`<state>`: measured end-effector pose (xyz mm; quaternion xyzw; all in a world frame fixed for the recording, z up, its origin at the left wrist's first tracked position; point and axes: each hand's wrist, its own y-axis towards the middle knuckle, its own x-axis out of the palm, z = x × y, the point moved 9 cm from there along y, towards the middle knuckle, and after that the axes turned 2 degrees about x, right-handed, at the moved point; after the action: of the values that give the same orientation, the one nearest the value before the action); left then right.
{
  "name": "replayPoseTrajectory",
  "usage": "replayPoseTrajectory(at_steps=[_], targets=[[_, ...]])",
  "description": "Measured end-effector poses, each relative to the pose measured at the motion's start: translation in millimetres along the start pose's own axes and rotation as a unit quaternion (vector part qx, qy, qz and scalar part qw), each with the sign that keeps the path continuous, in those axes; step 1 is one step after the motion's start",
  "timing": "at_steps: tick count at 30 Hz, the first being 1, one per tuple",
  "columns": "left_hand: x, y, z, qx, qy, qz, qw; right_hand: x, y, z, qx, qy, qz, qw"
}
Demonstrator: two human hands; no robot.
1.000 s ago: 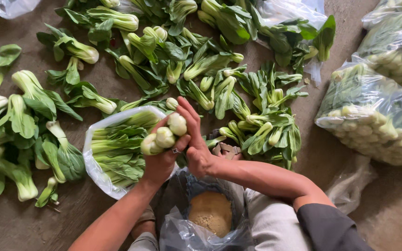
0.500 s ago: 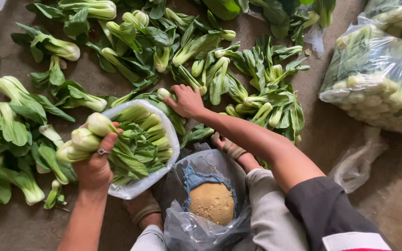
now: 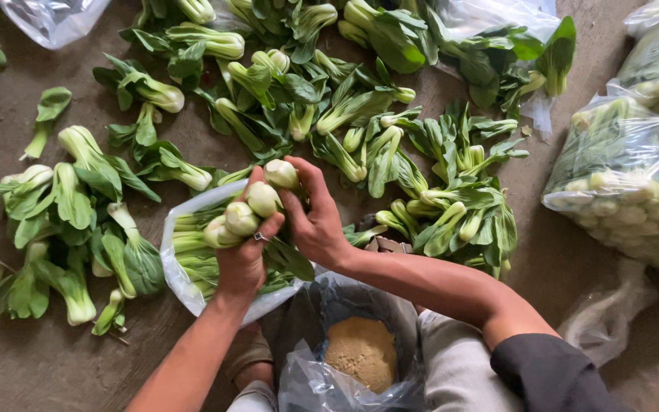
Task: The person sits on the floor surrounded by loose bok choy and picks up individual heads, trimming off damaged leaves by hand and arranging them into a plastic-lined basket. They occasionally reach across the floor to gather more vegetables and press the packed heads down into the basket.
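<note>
Bok choy bunch sits in both hands, over the open clear bag that's already part-filled w/ more heads.

Head view: left hand is clamped round the stems, ring finger showing, pale bases pointing up. Right hand is half-curled, fingers pressing the top head against the rest. Hands touch each other, closed on the bunch, not spread. Loose bok choy lies all over the floor left, ahead and right; packed bags stand at the right edge. A second bag w/ tan powder sits between the knees.

Step, as I read it: gathering a handful & squaring it up before bagging. Next move prob. calls for keeping stems aligned, tilting the bunch down into the bag mouth w/o snagging the rim or dropping the top head.
</note>
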<state>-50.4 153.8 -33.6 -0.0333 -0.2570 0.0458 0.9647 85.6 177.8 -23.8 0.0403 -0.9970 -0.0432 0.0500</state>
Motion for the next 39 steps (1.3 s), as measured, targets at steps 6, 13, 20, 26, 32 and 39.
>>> replayPoseTrajectory(at_steps=[6,13,20,26,32,39], targets=[[15.5,-7.7,-0.1,0.054,-0.019,0.047,0.997,18.1,-10.9,-9.2,0.039,0.172,-0.043,0.983],[9.2,-14.8,-48.4,-0.007,-0.052,0.114,0.992,5.4,-23.0,5.6,0.033,0.144,-0.020,0.989],[-14.1,-10.9,-40.7,0.025,-0.010,0.160,0.987,12.1,-12.0,13.3,0.040,-0.075,-0.081,0.993],[-49.6,-11.0,1.6,0.050,0.130,0.098,0.985,-2.6,34.0,49.2,-0.030,-0.064,-0.160,0.985],[-58.0,-17.7,23.6,0.070,0.272,0.035,0.959,-53.2,147.1,94.8,-0.236,-0.677,-0.167,0.677],[-56.9,-4.3,22.0,-0.049,-0.039,0.038,0.997,-84.1,145.7,103.9,-0.085,-0.678,-0.117,0.721]])
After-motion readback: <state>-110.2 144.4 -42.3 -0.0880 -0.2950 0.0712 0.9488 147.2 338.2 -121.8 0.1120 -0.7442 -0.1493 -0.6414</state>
